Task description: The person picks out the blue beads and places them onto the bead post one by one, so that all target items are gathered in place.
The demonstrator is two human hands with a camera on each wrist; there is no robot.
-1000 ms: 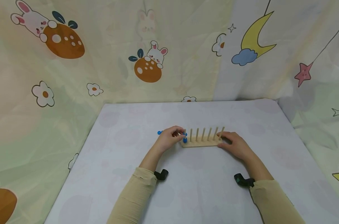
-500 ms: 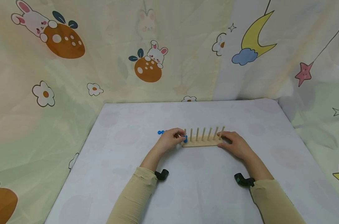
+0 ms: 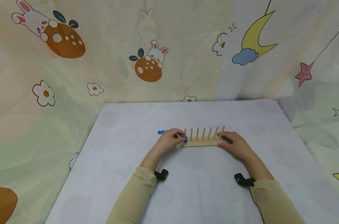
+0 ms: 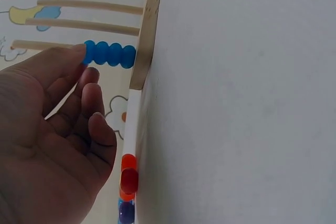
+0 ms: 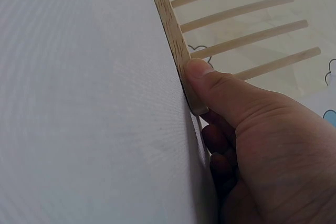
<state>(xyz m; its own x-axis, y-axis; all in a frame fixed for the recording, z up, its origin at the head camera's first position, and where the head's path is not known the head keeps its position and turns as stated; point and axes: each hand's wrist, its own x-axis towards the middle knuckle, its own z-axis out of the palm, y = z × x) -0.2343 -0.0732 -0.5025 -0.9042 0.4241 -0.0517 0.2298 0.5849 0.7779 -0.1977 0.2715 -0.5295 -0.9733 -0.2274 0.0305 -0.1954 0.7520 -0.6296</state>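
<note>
A wooden peg board (image 3: 203, 144) with a row of several upright pegs stands on the table. On its leftmost peg sits a stack of blue beads (image 4: 114, 54), the lowest close against the base. The left hand (image 3: 168, 137) pinches the top of that stack between thumb and index finger, while its other fingers are loosely bent below. The right hand (image 3: 235, 144) grips the opposite end of the base, its thumb (image 5: 202, 72) pressed on the wood beside the last pegs. The other pegs in view carry no beads.
Loose blue beads (image 3: 159, 132) lie behind the left hand, which partly hides them. Orange-red beads (image 4: 129, 181) and a dark blue bead (image 4: 126, 212) show on the table in the left wrist view. A patterned curtain (image 3: 186, 46) hangs behind the white table (image 3: 197, 186).
The left hand has moved down slightly, bringing a blue bead down the leftmost peg onto the stack. The right hand has stayed at the board's right end.
</note>
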